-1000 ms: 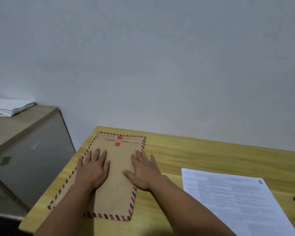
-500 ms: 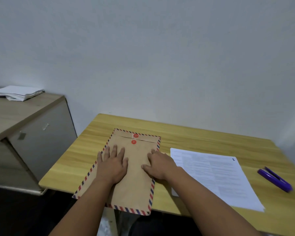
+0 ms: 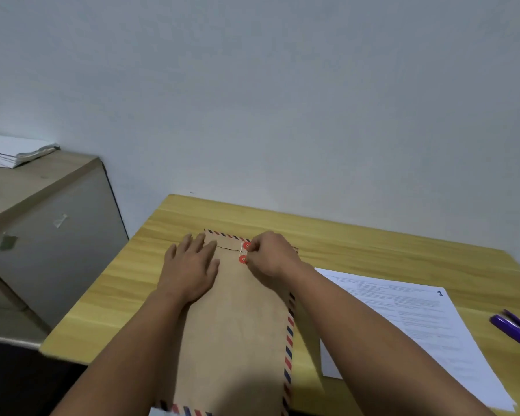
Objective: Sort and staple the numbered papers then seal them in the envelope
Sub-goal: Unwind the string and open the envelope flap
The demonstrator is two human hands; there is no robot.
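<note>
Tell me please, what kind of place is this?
Probably a small office or study room. A wooden desk stands against a plain wall and holds a string-tie envelope, a printed sheet and a purple stapler. A low cabinet beside it carries stacked papers.

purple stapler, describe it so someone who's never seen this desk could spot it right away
Start at the yellow wooden desk and go to its right edge. Just past the white printed sheet numbered 1 lies the slim purple stapler, the only purple thing there.

One envelope [image 3: 237, 325] with two red buttons [image 3: 246, 245], one printed sheet [image 3: 409, 325], one purple stapler [image 3: 514, 328], two hands [image 3: 189, 265], one paper pile [image 3: 15, 150].
</note>
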